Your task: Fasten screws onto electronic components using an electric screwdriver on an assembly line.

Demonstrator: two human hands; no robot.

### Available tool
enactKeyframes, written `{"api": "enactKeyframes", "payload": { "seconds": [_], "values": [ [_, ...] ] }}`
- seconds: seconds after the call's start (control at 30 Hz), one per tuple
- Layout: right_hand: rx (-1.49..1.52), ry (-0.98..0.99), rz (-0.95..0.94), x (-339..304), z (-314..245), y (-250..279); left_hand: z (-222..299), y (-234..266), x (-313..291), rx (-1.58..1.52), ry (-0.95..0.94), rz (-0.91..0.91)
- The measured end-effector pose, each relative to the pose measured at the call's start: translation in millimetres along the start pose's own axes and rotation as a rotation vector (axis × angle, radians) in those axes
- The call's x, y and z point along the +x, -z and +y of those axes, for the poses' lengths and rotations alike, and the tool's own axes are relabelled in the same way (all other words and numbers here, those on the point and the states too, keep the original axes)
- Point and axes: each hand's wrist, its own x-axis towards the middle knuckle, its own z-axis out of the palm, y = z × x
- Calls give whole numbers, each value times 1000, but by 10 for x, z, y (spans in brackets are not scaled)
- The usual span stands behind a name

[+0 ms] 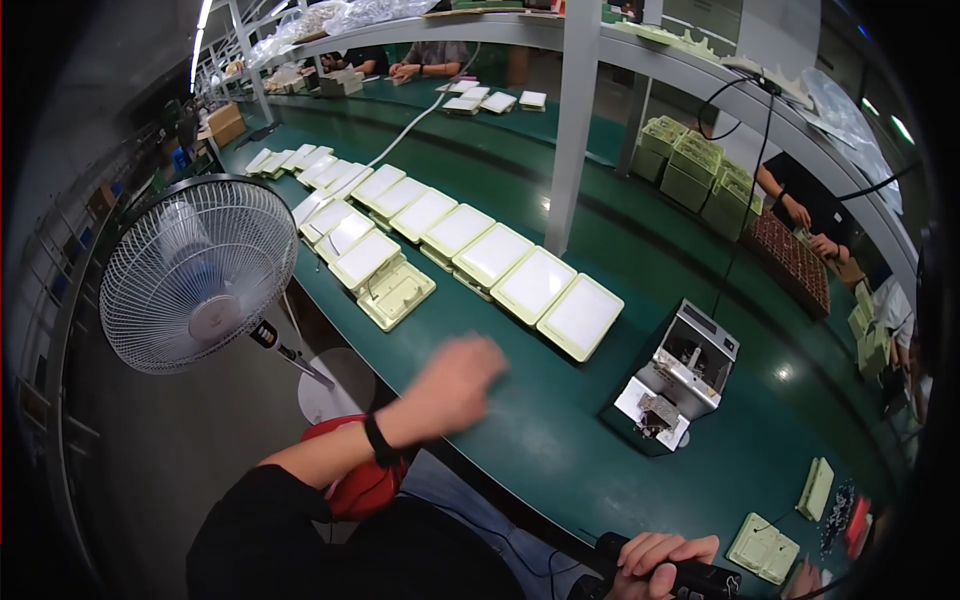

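Observation:
My left hand [452, 385], smeared by motion, is over the near edge of the green table; its fingers cannot be made out. Beyond it lies an open pale-green housing half [396, 294] with its inside facing up. At the lower right, my right hand [655, 562] is wrapped round a black, cylindrical electric screwdriver [705, 578]. Flat pale-green units with white panels [538, 284] run in a row across the table, and a shorter group [364, 258] lies next to them.
A metal machine [683, 375] stands on the green table [540, 440] to the right. A fan [200, 275] is on the left. An upright post [575, 130] carries a shelf. Pale-green parts [763, 547] and dark screws [838, 515] lie lower right. Co-workers' hands [797, 212] are across the table.

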Motion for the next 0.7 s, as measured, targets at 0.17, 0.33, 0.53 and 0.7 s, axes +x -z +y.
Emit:
{"api": "enactKeyframes", "payload": {
  "seconds": [0.17, 0.33, 0.53, 0.7],
  "values": [
    [-97, 129, -85, -105, -441, 207, 1372, -1085, 236, -480, -688, -398],
    [-206, 150, -196, -252, -936, 255, 2636, -1860, 687, -563, -823, -321],
    [-425, 109, -186, -529, -1362, 189, 3845, -2065, 1209, -316, -909, -297],
    [-349, 139, -138, -689, -1307, 288, 3688, -1976, 1002, 19, -841, -211]
  ]
}}
